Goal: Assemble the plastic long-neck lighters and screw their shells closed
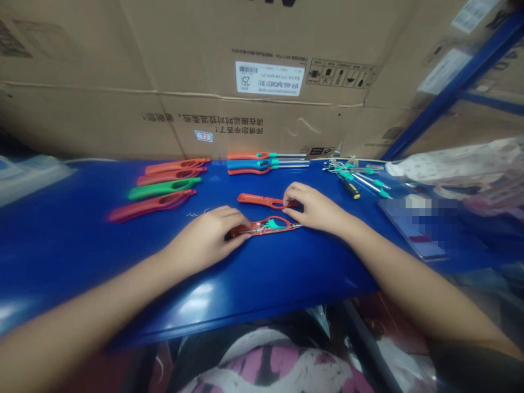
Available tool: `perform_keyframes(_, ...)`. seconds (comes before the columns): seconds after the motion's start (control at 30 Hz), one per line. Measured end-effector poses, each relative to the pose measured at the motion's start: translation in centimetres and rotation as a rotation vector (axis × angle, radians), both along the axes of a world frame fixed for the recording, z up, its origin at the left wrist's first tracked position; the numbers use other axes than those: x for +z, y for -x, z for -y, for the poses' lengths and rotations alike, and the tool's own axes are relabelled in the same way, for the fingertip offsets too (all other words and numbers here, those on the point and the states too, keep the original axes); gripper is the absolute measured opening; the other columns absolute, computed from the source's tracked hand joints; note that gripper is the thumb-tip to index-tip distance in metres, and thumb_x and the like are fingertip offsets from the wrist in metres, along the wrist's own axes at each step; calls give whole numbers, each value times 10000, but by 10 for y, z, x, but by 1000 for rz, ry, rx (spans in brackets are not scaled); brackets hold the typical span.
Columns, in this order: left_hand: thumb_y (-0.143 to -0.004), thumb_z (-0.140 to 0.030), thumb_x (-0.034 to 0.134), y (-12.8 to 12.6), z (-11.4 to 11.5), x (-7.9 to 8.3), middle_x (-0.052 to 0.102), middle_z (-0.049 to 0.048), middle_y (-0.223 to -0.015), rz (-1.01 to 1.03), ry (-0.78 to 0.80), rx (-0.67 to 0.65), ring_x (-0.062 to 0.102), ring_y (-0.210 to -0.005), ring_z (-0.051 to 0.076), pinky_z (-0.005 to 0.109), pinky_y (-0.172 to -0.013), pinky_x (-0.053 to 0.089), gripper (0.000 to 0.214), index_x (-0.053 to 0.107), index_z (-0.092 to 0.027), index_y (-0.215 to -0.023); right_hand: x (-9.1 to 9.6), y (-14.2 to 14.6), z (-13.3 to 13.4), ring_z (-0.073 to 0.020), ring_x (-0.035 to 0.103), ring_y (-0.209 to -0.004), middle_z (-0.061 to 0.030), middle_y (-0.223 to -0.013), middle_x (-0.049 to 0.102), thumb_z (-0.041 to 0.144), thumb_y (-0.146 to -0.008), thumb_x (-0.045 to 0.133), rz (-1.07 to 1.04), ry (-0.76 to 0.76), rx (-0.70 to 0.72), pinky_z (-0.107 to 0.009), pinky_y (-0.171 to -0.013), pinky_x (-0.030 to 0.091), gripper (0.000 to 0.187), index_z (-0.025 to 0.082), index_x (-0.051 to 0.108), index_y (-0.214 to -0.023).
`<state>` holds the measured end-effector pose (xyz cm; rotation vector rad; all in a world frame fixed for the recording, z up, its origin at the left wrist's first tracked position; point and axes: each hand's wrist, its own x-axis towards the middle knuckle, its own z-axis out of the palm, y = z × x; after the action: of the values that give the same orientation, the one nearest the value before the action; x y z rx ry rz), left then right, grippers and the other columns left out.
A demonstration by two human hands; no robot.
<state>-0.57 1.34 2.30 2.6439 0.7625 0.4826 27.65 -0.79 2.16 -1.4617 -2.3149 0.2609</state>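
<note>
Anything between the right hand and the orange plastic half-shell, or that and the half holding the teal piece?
Nothing visible: the right hand is at the half-shell; only fingers and blue tabletop separate it from the teal-piece half.

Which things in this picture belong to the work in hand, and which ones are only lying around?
Seemingly part of the work:
filled half, in the left hand
other half, at the right hand
three lighters
four casings
loose parts
screwdriver

Seemingly just lying around:
phone
patterned bag or cloth
carton behind
</note>
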Motion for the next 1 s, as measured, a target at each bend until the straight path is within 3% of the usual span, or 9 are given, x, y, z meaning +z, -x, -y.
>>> perform_keyframes(0.2, -963, -276, 595, -1, -2, -5, 721, 62, -1010, 20, -21, -25, 660, -965, 220, 357, -873, 530, 153, 708, -186, -1014, 1, 2, 1, -189, 601, -870, -68, -949, 653, 199, -896, 628, 26, -18, -33, -318, -777, 473, 30, 171, 619, -891)
perform_keyframes(0.37, -966, -309, 606, 0, -2, -7, 715, 68, -1089, 93, -113, -15, 655, -1025, 223, 371, -903, 544, 209, 694, -187, -1112, 1, 5, 1, -148, 623, -687, -39, -783, 702, 245, -885, 622, -295, -8, -222, -281, -665, 482, 83, 171, 656, -869)
perform_keyframes(0.43, -956, -326, 627, 0, -2, -4, 703, 85, -1163, 154, -190, -4, 631, -1103, 239, 397, -964, 528, 267, 681, -187, -1178, 4, 7, 0, -146, 628, -647, -42, -749, 702, 273, -858, 644, -464, 93, -290, -283, -633, 498, 111, 165, 668, -848)
perform_keyframes(0.53, -935, -320, 658, 2, -3, 0, 651, 115, -1302, 224, -306, 22, 561, -1225, 279, 460, -1056, 480, 367, 651, -188, -1277, 11, 10, 1, -120, 598, -545, -26, -682, 687, 305, -814, 683, -678, 376, -336, -265, -557, 492, 150, 157, 693, -834)
perform_keyframes(0.6, -935, -306, 658, 2, -4, 1, 611, 125, -1371, 233, -344, 29, 524, -1271, 295, 487, -1086, 458, 404, 629, -188, -1321, 16, 13, 2, -100, 567, -503, -16, -652, 679, 308, -785, 704, -750, 484, -333, -244, -518, 468, 156, 153, 710, -807)
perform_keyframes(0.7, -958, -283, 629, 3, -5, 0, 629, 126, -1347, 230, -351, 17, 546, -1244, 287, 482, -1065, 478, 383, 628, -179, -1326, 18, 16, 4, -79, 517, -478, -9, -631, 672, 318, -752, 730, -761, 520, -305, -217, -470, 402, 175, 149, 732, -797)
perform_keyframes(0.87, -991, -257, 572, 3, -4, -2, 699, 128, -1186, 228, -297, -12, 636, -1068, 246, 412, -922, 556, 331, 655, -142, -1290, 16, 17, 6, -76, 481, -487, -4, -646, 650, 366, -765, 717, -716, 528, -252, -216, -458, 336, 249, 140, 739, -867)
perform_keyframes(1.0, -989, -273, 562, 3, -2, 0, 704, 132, -1150, 202, -283, -5, 652, -1017, 249, 412, -874, 568, 333, 666, -133, -1272, 16, 15, 8, -93, 492, -538, 5, -672, 629, 407, -821, 677, -631, 464, -141, -232, -511, 367, 340, 142, 728, -1028)
